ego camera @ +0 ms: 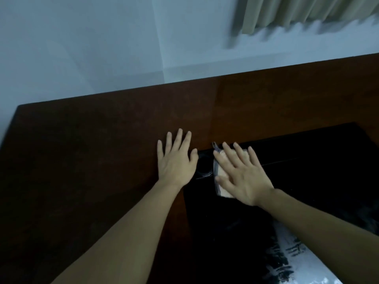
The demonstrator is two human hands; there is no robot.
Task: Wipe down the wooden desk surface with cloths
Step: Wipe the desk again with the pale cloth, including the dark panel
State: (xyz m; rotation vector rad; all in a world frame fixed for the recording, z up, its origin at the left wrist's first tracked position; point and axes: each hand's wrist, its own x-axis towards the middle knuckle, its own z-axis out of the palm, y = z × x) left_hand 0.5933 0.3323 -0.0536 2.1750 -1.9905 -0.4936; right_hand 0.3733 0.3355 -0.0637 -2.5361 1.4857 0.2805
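Head view: left hand point(176, 162) flat, fingers straight, on brown desk point(86, 152). Right hand point(244, 173) presses pale cloth point(222, 191) with spread fingers onto a black glossy panel point(317, 160), holding nothing.

We see a dim, bluish frame: the curtain point(303, 13) at upper right is smeared by motion blur, glare streaks the lower right corner (soft focus throughout), and straight edges bow slightly.

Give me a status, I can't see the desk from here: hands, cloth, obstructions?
Left hand flat on desk, open. Right hand flat, pressing cloth onto black panel. Round black recess between the hands.
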